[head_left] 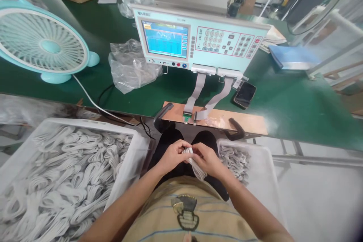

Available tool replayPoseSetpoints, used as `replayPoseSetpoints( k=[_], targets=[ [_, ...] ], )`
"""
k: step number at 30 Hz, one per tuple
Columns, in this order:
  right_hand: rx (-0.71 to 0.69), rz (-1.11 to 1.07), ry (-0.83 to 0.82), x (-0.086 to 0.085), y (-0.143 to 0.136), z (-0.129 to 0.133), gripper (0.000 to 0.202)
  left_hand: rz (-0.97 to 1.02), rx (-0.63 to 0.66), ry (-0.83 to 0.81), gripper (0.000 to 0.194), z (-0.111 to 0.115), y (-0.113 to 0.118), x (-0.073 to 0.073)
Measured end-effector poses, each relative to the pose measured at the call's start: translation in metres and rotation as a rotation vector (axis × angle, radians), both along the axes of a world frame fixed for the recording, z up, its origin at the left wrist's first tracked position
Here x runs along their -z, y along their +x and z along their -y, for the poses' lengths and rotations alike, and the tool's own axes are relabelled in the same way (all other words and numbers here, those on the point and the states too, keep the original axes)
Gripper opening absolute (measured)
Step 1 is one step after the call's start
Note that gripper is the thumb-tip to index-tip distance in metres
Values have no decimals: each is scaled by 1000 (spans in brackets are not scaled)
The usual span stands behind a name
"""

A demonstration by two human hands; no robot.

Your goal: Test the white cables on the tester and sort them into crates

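Observation:
A coiled bundle of white cable [197, 170] is held over my lap between both hands. My left hand [175, 155] pinches its upper end, with thumb and fingers closed on it. From the other side my right hand [207, 157] grips the same bundle, its fingertips near those of the left. The cable's loops hang down toward my shirt. Fingers hide the cable's ends. Beyond my hands, a wooden board [252, 121] at the table edge carries a small green connector board [187, 118], joined by grey ribbon cables [198, 90] to a tester with a lit screen [167, 39].
A white bin [133, 132] full of bundled cables stands at left, and a smaller white bin [266, 166] with more bundles at right. Black clamps [163, 116] grip the board. On the green table [272, 98] are a fan [51, 46], plastic bag [130, 66] and phone [245, 94].

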State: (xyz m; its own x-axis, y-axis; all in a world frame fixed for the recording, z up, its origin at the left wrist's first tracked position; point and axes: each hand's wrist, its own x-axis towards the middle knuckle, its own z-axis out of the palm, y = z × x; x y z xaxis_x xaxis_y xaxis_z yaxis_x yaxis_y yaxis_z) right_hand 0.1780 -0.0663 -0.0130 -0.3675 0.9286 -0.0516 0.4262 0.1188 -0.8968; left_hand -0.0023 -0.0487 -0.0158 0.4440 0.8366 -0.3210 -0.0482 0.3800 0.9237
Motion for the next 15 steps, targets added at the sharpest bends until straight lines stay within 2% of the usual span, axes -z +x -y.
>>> replayPoseSetpoints(
  k=[3, 7, 9, 12, 15],
  targets=[
    [-1, 141, 163, -1, -8, 1, 12, -44, -67, -22, 31, 4, 5, 7],
    [142, 257, 278, 6, -17, 6, 10, -85, -155, -20, 32, 9, 9, 12],
    [223, 234, 262, 10, -19, 7, 9, -91, -204, -1, 29, 11, 9, 13],
    [327, 130, 152, 11, -18, 5, 6, -96, -227, -6, 26, 12, 8, 12],
    [307, 65, 122, 9, -17, -1, 7, -131, -183, 11, 24, 5, 4, 8]
  ],
)
